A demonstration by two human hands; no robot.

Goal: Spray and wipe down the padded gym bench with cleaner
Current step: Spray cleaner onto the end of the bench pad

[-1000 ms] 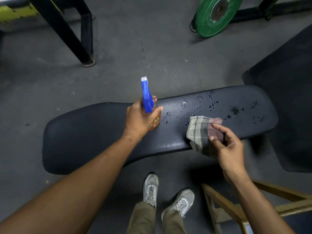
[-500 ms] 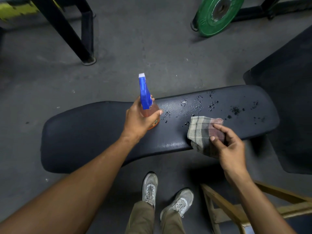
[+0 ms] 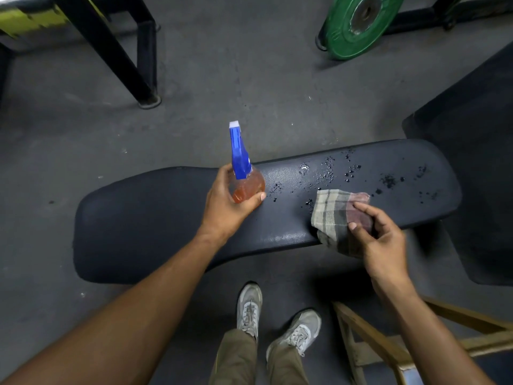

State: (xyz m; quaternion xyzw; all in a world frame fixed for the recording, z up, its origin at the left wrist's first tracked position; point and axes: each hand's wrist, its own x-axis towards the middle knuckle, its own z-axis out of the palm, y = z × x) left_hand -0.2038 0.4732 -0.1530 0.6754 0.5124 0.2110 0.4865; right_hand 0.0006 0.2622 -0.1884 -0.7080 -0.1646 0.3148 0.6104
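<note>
A black padded bench (image 3: 144,218) lies across the middle of the floor, with wet spray droplets (image 3: 327,173) on its right half. My left hand (image 3: 224,207) grips a clear spray bottle (image 3: 245,182) of orange liquid over the bench's middle; its blue trigger head points away from me. My right hand (image 3: 380,237) holds a folded plaid cloth (image 3: 333,215) at the near edge of the bench, just below the droplets. Part of the cloth hangs over that edge.
A green weight plate (image 3: 358,23) leans at the top right. Black rack legs (image 3: 138,59) stand at the top left. A dark mat or pad (image 3: 477,151) lies to the right. A wooden frame (image 3: 369,340) sits beside my feet (image 3: 277,320) at the bottom right.
The spray bottle has tilted so more of its orange body shows, and my left hand has shifted slightly. The cloth and my right hand have stayed in place.
</note>
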